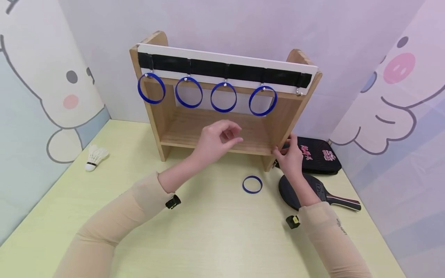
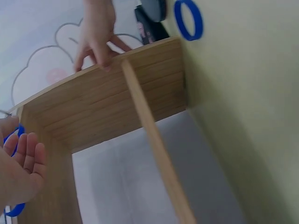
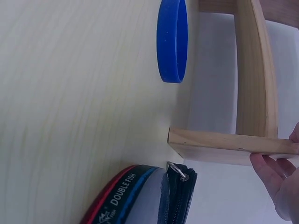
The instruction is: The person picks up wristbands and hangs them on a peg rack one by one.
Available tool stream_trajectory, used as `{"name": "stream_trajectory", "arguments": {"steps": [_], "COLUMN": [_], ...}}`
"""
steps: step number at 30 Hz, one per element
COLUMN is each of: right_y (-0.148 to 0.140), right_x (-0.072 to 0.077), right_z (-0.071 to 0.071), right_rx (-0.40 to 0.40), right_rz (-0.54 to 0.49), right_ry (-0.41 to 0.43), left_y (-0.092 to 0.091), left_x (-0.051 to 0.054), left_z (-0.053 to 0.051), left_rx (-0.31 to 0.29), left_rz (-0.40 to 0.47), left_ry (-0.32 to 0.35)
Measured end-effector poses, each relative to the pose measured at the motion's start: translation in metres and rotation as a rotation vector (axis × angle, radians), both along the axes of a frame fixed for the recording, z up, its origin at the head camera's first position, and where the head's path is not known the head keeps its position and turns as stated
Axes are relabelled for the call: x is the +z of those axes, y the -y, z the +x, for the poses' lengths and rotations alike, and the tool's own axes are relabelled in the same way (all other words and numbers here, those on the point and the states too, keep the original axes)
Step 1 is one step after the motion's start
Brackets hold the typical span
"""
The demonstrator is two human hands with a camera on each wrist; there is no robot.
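Observation:
A wooden shelf [image 1: 167,131] stands on the table with a white-and-black strip [image 1: 208,69] across its top front. Several blue rings [image 1: 222,111] hang from hooks on this strip; a hook [image 1: 299,92] at the right end bears no ring. Another blue ring [image 1: 252,192] lies on the table in front of the shelf. My left hand [image 1: 216,142] hovers before the shelf, below the hanging rings, fingers loosely bent around nothing. My right hand [image 1: 292,158] grips the front edge of the shelf's right side panel [image 3: 224,142], thumb and fingers on opposite faces.
Right of the shelf lie a black zip case [image 1: 321,154] with pink lettering and a black table tennis bat [image 1: 288,189], partly under my right forearm. A white shuttlecock [image 1: 95,157] rests at the far left. Cartoon-printed walls [image 1: 236,23] enclose the table.

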State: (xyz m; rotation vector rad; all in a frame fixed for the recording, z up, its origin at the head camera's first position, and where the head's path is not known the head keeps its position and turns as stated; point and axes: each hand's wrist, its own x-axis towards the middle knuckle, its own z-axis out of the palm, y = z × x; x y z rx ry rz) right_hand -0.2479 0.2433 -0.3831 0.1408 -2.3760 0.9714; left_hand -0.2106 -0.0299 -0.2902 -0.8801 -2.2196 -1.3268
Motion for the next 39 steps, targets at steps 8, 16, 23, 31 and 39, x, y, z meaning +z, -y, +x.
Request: {"name": "stream_trajectory", "arguments": {"steps": [8, 16, 23, 31, 39], "right_y": [-0.001, -0.002, -0.003, -0.002, -0.001], "right_x": [0.000, 0.000, 0.001, 0.000, 0.001], "right_z": [0.000, 0.001, 0.001, 0.002, 0.003], "right_rx": [0.012, 0.040, 0.042, 0.038, 0.033], "right_rz": [-0.004, -0.053, -0.048, -0.045, -0.048], "right_ry": [0.021, 0.048, 0.058, 0.057, 0.068], "left_y": [-0.002, -0.007, -0.014, -0.026, -0.034], "left_x": [-0.032, -0.067, -0.094, -0.124, -0.133], "left_z": [-0.006, -0.016, -0.026, -0.032, -0.037], "left_rx": [-0.075, -0.155, -0.257, -0.328, -0.379], "left_rz": [-0.115, -0.330, -0.469, -0.654, -0.742], "left_ry": [0.056, 0.099, 0.106, 0.122, 0.160]}}
